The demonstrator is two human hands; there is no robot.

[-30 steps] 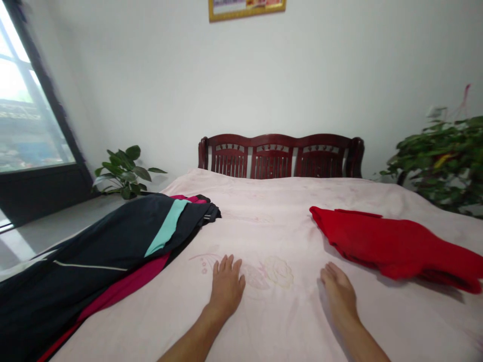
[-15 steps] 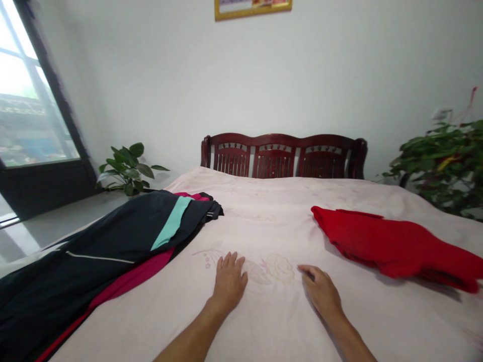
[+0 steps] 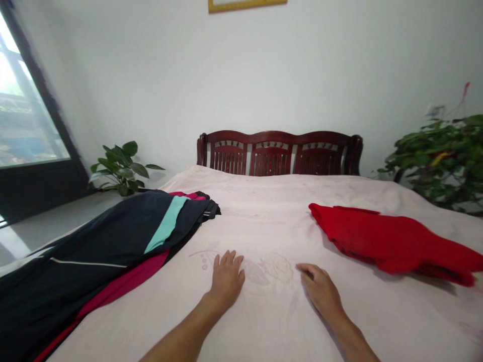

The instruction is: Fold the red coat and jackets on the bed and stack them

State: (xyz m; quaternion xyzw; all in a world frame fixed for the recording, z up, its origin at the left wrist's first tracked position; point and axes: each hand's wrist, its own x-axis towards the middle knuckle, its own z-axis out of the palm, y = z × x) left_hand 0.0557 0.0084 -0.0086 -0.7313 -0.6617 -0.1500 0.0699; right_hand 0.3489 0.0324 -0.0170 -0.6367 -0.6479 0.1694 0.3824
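My left hand lies palm down on the pink bedsheet, its fingers stretched forward and slightly apart. To the right of a printed flower, my right hand rests side-on on the sheet, index finger pointing inward and the thumb a little apart, holding nothing visible. Folded dark navy clothing with a turquoise band is piled on the left; a magenta garment shows from beneath it. A red folded garment lies beyond my right hand, touched by neither hand.
A dark red wooden headboard stands at the bed's far end against a white wall. One leafy plant is on the left, another on the right. A glass door is at far left.
The whole view has shifted slightly, with surroundings appearing a little further left and higher. Both hands stay in nearly the same places on the sheet, and the clothes lie as before.
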